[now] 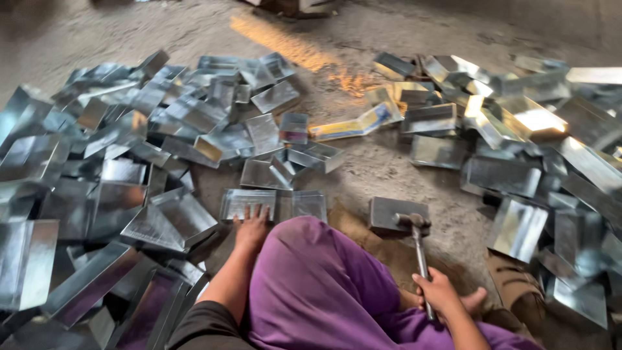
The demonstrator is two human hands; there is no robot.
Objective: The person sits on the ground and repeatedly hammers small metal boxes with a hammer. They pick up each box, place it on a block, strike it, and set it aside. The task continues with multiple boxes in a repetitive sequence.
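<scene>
left hand [251, 223] sits lower centre of the frame, fingers spread wide & flat, pressing on the near edge of a shallow grey metal tray [249, 202] that lies on the floor. a second small tray [309, 204] lies just beside it on the right, touching or nearly so, can't tell which. right hand [438, 291] is at lower right, fingers wrapped tight round the handle of a hammer [420, 245]; the hammer head rests on a flat grey metal block [391, 212] near the centre, a bit right of the trays. purple-clothed knee [317, 285] fills the bottom middle btwn the two arms, w/ a bare foot [472, 301] showing just right of the hammer hand. big heap of shiny bent sheet-metal trays [97, 175] covers the left side of the frame, tumbled at all angles, some upright, some flat. another heap [531, 136] runs across upper right down the right edge, a few pieces catching bright light. one long piece w/ a yellow & blue printed face [353, 123] lies upper centre, tilted; print too blurred to make out. dusty concrete floor [389, 172] shows btwn the heaps, w/ an orange-yellow streak [285, 45] at the top centre.
</scene>
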